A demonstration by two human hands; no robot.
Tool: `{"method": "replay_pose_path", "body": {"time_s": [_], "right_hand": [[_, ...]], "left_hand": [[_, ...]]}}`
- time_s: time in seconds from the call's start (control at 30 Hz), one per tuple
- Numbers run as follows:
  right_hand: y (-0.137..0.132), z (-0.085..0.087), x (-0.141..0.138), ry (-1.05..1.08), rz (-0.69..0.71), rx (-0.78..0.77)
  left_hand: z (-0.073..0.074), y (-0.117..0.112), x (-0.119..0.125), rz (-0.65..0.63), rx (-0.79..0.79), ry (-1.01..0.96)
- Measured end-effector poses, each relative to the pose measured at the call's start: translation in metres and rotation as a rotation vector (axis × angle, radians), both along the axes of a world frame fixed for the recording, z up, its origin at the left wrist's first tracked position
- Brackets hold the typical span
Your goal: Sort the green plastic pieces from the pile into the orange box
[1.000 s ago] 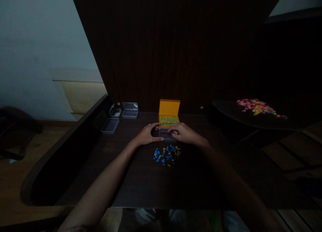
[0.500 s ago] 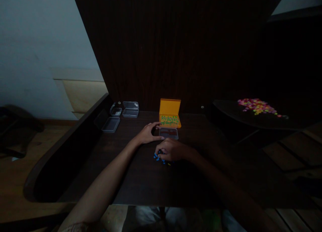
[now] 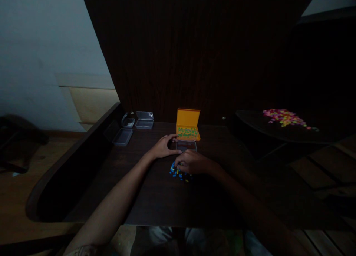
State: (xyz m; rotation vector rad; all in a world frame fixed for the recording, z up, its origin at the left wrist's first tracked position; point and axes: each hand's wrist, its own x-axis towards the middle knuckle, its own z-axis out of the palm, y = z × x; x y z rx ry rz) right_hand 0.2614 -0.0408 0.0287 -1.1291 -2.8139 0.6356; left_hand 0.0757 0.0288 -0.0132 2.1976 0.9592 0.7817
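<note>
My left hand [image 3: 164,147] is curved along the left side of a shallow clear plastic box [image 3: 186,146], thumb at its near corner and fingers at its far corner, gripping it. Directly behind stands an open orange case [image 3: 188,118], its lid raised and its base scattered with small green pieces [image 3: 187,132]. My right hand [image 3: 191,162] hovers low over a loose pile of small blue pieces [image 3: 175,173], a few of them yellow. Its fingers are pinched together; whatever lies between them is hidden. The hand covers part of the pile and the box's near edge.
Toward the back left are an open clear case [image 3: 144,120], a smaller clear case [image 3: 128,122] and a flat clear tray [image 3: 122,136]. A raised side panel [image 3: 75,167] borders the dark table on the left. Pink and yellow pieces [image 3: 286,117] lie heaped on a surface at right.
My right hand has lifted slightly away from the pile, toward the clear box, uncovering more blue and yellow pieces. My left hand has stayed in place.
</note>
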Motion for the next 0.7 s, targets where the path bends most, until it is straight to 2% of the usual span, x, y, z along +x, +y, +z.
{"method": "replay_pose_path", "body": {"time_s": [0.27,0.57,0.7], "right_hand": [[-0.0002,0.0009,0.0003,0.007,-0.025,-0.014],[0.0032,-0.0061,0.002,0.051,-0.029,-0.021],[0.0053,0.0004,0.0042,0.089,-0.019,-0.063]], "left_hand": [[-0.0042,0.0018,-0.0004,-0.001,0.001,-0.027],[-0.0034,0.002,-0.0004,0.009,0.007,-0.013],[-0.0042,0.0022,-0.0002,0.013,0.012,-0.002]]}}
